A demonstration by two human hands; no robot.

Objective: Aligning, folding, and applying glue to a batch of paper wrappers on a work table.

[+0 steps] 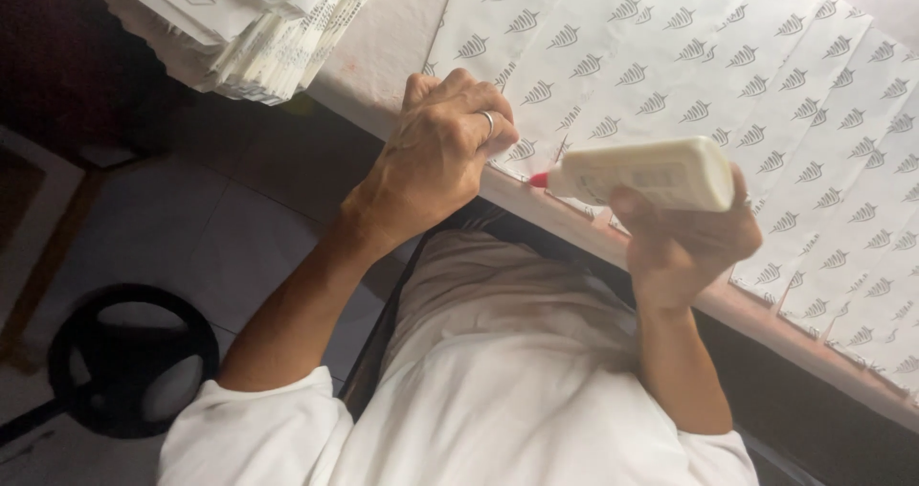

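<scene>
Right hand (684, 242) grips glue bottle (643, 173) sideways, red tip aimed at sheet (670, 65) edge at table rim. Left hand (440, 151), fingers curled, pins that edge flat for glue.

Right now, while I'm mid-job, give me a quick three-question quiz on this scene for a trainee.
1. True or false: the right hand holds the cream glue bottle with its red tip pointing toward the left hand.
2. Where does the left hand rest? A) on the stack of folded sheets B) on the printed paper at the table edge C) on the black ring on the floor
3. Fill in: a ____ sits on one finger of the left hand.

Key: 1 true; 2 B; 3 ring
</scene>
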